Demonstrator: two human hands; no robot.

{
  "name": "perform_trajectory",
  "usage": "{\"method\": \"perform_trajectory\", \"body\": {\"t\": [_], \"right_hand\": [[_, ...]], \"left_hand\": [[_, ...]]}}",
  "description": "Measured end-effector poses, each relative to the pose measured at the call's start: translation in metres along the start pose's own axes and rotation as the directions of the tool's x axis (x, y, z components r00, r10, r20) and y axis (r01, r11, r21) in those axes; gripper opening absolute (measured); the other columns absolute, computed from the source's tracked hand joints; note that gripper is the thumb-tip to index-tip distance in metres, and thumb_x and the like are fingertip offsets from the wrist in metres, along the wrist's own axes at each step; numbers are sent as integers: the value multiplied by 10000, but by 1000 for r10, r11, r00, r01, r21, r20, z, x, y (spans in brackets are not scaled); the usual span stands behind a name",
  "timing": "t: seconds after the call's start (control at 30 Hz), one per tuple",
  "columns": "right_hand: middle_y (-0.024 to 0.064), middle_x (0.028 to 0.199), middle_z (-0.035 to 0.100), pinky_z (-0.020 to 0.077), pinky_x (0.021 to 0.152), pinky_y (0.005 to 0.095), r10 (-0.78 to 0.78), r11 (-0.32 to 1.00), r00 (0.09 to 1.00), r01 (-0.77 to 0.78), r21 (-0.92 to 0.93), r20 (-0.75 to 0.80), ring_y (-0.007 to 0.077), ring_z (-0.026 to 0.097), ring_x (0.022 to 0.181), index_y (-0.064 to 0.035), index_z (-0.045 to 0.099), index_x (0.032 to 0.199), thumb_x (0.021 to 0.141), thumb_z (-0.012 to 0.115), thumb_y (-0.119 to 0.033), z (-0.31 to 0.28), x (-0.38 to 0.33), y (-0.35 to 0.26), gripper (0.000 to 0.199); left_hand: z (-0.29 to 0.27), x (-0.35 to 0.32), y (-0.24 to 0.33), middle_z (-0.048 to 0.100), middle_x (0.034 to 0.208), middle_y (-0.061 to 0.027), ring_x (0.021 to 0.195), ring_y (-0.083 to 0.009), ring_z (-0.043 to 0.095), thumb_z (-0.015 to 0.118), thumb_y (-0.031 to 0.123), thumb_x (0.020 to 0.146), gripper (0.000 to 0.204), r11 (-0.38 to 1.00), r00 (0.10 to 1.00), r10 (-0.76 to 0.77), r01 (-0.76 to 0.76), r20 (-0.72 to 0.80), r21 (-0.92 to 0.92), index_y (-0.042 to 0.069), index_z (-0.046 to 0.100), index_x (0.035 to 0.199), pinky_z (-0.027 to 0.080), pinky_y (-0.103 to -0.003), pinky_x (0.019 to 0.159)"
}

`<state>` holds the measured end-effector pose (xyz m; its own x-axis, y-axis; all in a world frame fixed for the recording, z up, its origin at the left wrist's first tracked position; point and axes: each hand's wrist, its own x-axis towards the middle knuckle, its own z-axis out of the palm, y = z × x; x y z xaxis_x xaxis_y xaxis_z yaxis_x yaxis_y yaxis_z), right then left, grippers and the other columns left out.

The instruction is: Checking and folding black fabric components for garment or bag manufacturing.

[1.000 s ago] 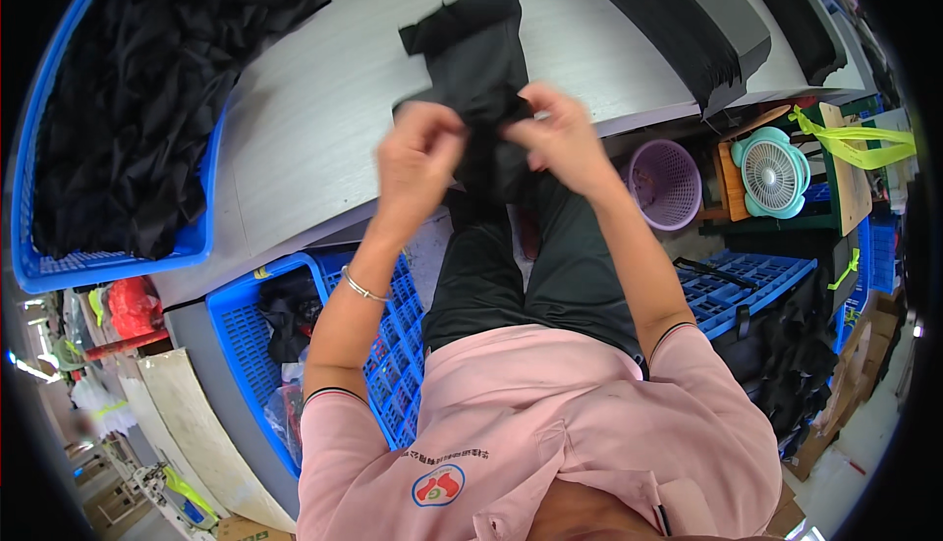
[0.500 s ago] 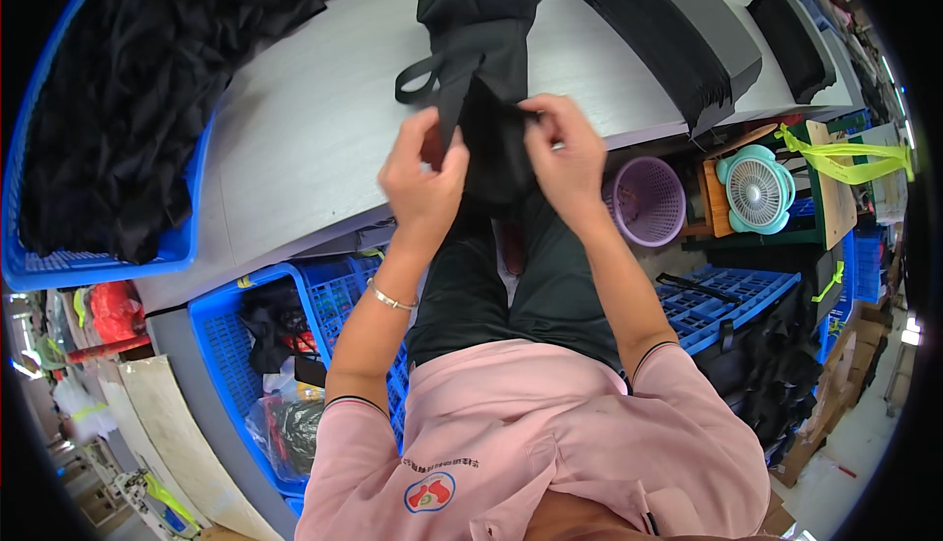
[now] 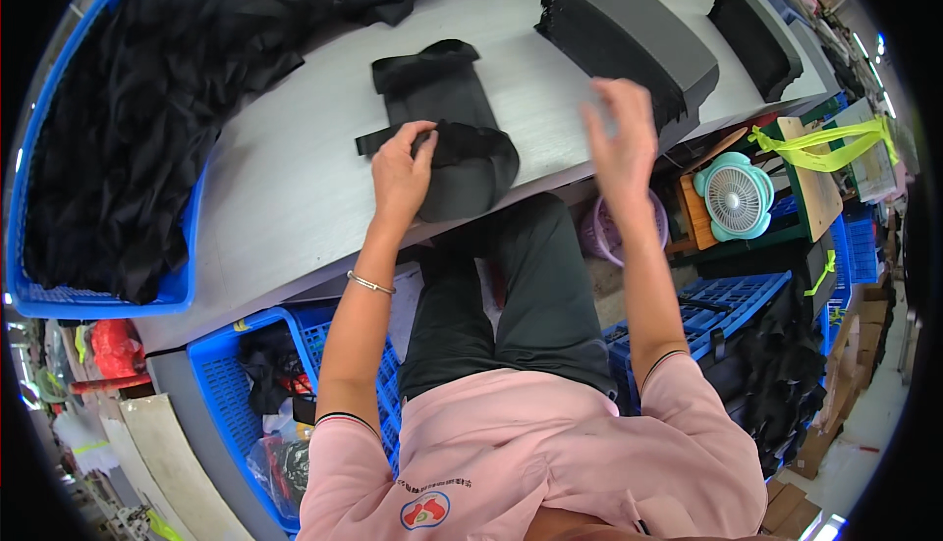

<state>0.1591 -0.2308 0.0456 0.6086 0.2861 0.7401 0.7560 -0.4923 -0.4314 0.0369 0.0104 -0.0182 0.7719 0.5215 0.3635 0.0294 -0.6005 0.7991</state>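
A black fabric pouch-like piece lies on the table with its lower, rounded end at the near edge. My left hand pinches its folded layer between thumb and fingers, beside a short black strap that sticks out to the left. My right hand is raised off the cloth, to its right, slightly blurred, with thumb and fingers apart and nothing between them. It is nearest to a thick stack of black and grey fabric panels.
A blue basket heaped with black cloth stands at the left. A smaller panel stack lies farther right on the grey table. Below are a purple bin, a turquoise fan and blue crates.
The fabric piece, held up by both hands before, now rests flatter on the table. My right hand has let go and moved right toward the panel stack; my left keeps its pinch.
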Motion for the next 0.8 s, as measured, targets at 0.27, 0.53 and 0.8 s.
{"method": "perform_trajectory", "body": {"t": [0.27, 0.53, 0.8], "right_hand": [[100, 1086, 671, 482, 840, 370, 148, 963, 944, -70, -259, 296, 285, 629, 995, -112, 744, 1099, 897, 678, -361, -78, 93, 106, 327], [62, 784, 607, 537, 645, 384, -262, 664, 947, 317, -678, 186, 268, 654, 823, -76, 572, 791, 940, 618, -242, -57, 87, 98, 228], [119, 1046, 660, 546, 709, 393, -250, 887, 916, 346, -305, 313, 296, 652, 894, -35, 604, 891, 915, 640, -137, -81, -12, -44, 110]], "left_hand": [[-19, 11, 8, 691, 1099, -174, 1085, -312, 645, 758, 282, 837, 468, 998, 1000, -24, 25, 16, -50, 23, 627, 1204, 489, -379, 955], [-21, -55, 66, 540, 1362, -185, 1341, -391, 429, 766, 209, 796, 577, 958, 913, 269, -285, -307, -8, 17, 551, 1296, 335, -465, 1124], [45, -127, 64, 518, 1403, -140, 1285, -215, 508, 498, 480, 1017, 642, 299, 829, -52, 545, 557, -784, 16, 426, 1455, 426, -369, 1054]]}}
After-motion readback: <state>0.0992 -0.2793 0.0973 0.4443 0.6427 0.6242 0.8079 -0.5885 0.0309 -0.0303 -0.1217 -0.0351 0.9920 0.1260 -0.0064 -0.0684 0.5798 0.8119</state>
